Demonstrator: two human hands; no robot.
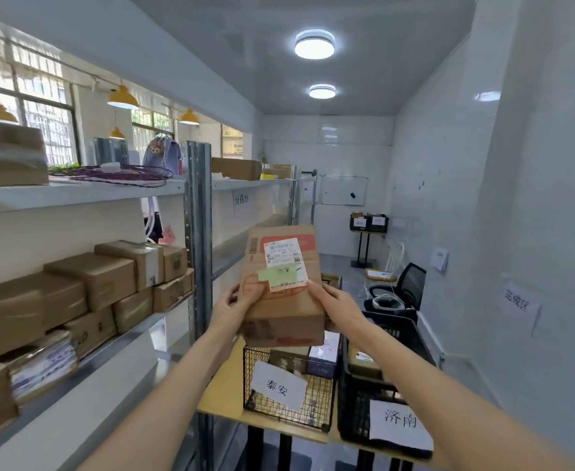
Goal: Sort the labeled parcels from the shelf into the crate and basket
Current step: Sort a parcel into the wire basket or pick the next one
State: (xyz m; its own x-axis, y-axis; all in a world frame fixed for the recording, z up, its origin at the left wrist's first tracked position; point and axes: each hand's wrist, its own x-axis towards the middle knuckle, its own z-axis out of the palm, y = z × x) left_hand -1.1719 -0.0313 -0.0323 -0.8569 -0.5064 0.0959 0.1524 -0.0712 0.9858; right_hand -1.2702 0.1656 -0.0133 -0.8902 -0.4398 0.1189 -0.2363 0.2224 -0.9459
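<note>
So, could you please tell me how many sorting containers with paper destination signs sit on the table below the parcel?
2. The wire basket sits on the left under the held parcel; the black crate sits beside it on the right. Two small black bins stand far back, apart from these.

Head-worn wide view, facing forward, slightly down; close over the parcel (281,283)

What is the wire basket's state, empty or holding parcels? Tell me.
Holding parcels: the wire basket has boxes showing inside, behind its mesh and paper label.
</note>
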